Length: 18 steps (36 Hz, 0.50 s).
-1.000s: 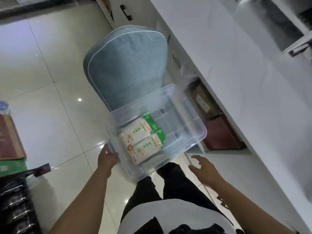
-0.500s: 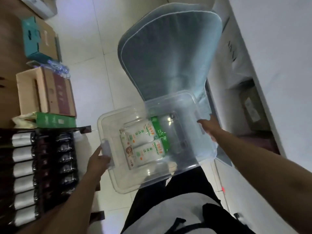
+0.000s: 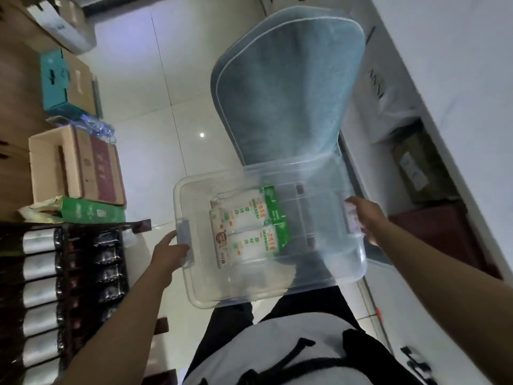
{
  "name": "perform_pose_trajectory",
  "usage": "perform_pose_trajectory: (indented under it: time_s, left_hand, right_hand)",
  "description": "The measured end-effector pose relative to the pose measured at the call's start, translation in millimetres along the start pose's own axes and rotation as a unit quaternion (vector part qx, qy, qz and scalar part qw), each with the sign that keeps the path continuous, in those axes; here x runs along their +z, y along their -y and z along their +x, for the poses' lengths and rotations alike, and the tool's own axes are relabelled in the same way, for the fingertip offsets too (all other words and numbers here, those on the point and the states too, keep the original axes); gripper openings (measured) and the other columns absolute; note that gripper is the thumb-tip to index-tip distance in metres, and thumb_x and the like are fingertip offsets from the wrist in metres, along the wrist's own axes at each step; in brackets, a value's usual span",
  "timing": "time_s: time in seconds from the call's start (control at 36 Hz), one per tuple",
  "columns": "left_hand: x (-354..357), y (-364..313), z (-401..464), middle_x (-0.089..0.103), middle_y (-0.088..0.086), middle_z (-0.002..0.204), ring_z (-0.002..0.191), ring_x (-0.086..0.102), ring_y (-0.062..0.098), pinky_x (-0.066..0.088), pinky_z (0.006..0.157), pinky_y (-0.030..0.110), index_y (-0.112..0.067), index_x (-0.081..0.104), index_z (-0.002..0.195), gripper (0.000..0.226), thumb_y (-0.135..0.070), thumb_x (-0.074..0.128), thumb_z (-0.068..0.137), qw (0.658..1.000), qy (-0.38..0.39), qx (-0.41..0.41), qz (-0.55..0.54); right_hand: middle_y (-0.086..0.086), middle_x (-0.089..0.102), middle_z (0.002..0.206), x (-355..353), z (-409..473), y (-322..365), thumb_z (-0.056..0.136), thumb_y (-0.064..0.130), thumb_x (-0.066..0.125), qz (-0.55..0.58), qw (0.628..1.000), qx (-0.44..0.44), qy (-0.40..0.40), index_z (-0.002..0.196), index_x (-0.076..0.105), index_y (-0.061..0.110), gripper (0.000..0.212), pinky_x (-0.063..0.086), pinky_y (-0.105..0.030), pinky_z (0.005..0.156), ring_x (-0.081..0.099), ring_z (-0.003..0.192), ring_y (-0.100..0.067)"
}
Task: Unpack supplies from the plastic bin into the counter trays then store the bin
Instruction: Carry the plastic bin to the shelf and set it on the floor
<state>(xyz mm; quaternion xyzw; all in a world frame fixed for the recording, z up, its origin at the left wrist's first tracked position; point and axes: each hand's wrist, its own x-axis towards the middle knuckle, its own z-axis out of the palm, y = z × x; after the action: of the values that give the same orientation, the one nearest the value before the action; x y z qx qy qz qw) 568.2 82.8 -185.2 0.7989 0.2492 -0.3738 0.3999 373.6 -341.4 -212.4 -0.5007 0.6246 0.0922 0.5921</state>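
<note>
A clear plastic bin (image 3: 211,293) sits in front of me, on or just above the seat of a blue-grey padded chair (image 3: 288,87). Inside it lie white and green supply packets (image 3: 247,226), stacked flat near the middle. My left hand (image 3: 169,254) grips the latch handle on the bin's left end. My right hand (image 3: 366,218) grips the handle on the right end. Both arms reach forward from below.
The white counter (image 3: 449,79) runs along the right, with boxes stored under it (image 3: 416,168). On the left stand cardboard boxes (image 3: 75,165), a green box (image 3: 91,212) and a dark rack of wrapped bottles (image 3: 63,279). Glossy white floor tiles (image 3: 166,107) lie between.
My right hand went from hovering beside the bin to gripping its right handle. The bin turned square to me, and my view swung left toward the boxes and rack.
</note>
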Motion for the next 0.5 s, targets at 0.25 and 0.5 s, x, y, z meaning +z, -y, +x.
perform_pose_trajectory:
  time_s: [0.25, 0.5]
  left_hand:
    - [-24, -3, 20, 0.058, 0.015, 0.137, 0.112, 0.061, 0.034, 0.050, 0.083, 0.036, -0.023, 0.050, 0.143, 0.055, -0.011, 0.064, 0.091, 0.987, 0.124, 0.087, 0.055]
    - [32, -1, -30, 0.059, 0.019, 0.125, 0.106, 0.060, 0.034, 0.048, 0.086, 0.041, -0.012, 0.047, 0.144, 0.053, -0.011, 0.062, 0.093, 0.922, 0.255, 0.155, 0.247]
  right_hand:
    - [-0.005, 0.058, 0.085, -7, -138, -118, 0.088, 0.034, 0.058, 0.124, 0.989, 0.029, -0.071, 0.088, 0.064, 0.020, 0.015, 0.043, -0.034, 0.072, 0.052, 0.073, -0.021]
    - [-0.008, 0.065, 0.093, -27, -276, -289, 0.085, 0.040, 0.062, 0.299, 0.928, 0.084, -0.203, 0.099, 0.068, 0.015, 0.029, 0.052, -0.041, 0.080, 0.061, 0.088, -0.028]
